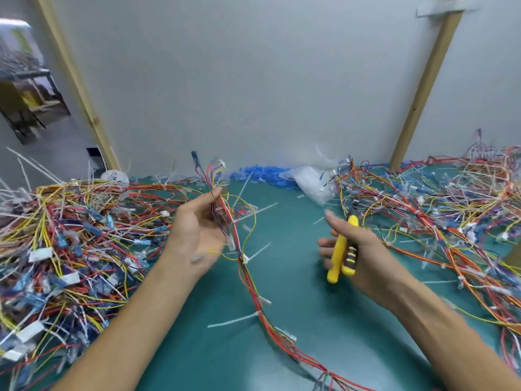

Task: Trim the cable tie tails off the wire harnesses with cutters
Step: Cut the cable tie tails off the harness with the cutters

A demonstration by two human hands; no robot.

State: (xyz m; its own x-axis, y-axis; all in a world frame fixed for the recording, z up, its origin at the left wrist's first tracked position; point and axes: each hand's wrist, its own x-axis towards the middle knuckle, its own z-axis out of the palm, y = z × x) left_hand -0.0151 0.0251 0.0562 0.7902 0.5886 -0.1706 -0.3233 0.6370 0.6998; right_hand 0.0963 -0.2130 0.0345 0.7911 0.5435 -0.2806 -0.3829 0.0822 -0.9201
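Wire harness (253, 289), one: red-and-yellow bundle, upper end held in left hand (194, 235), thumb up, above mid-desk (296, 277); trails to the near edge. At least three white cable tie tails (234, 320) project. Cutters (338, 249), one pair, yellow-handled: right hand (363, 249) gripping, fingers curled round the handles. Harness heaps, two: left edge (70, 235), right edge (437, 207).
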